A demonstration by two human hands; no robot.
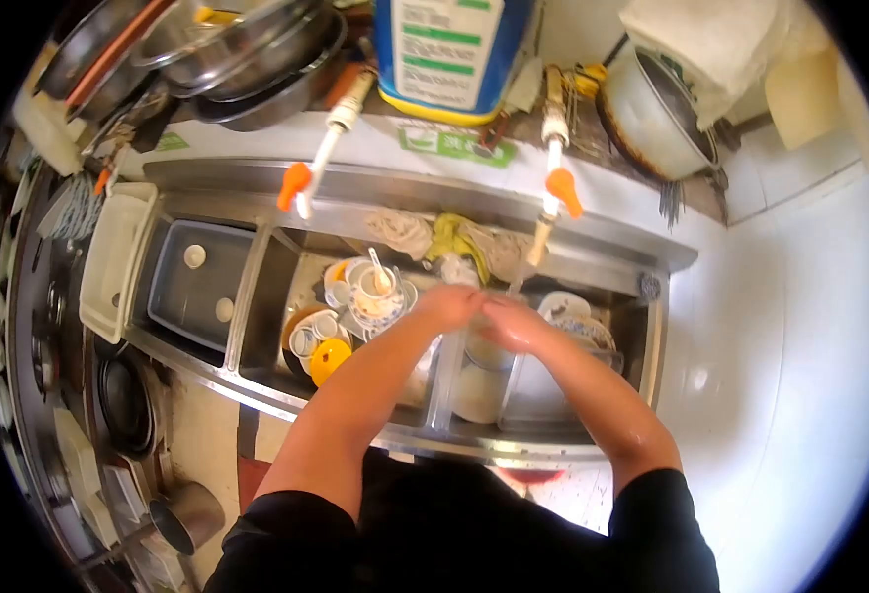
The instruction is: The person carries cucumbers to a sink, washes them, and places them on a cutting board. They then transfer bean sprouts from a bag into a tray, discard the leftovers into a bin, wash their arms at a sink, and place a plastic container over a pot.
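Observation:
My left hand (pixel 449 306) and my right hand (pixel 511 324) meet over the divider between the middle and right sink basins. Their fingers are hidden or blurred, and anything between them cannot be made out. A thin stream of water falls from the right tap (pixel 538 242) beside my right hand. Stacked bowls with a white spoon (pixel 380 269), small cups (pixel 303 341) and a yellow bowl (pixel 331 363) lie in the middle basin. Below my right hand, the right basin holds a grey tub (pixel 543 390), a round pale dish (pixel 477 393) and patterned plates (pixel 583 326).
Cloths (pixel 400 232) lie along the sink's back ledge. Behind stand a blue jug (pixel 444 59), a large pot (pixel 652 119) and stacked metal bowls (pixel 247 69). A second tap (pixel 301 188) hangs over the middle basin. A grey tray (pixel 197 287) and a cream tub (pixel 118 262) are at left.

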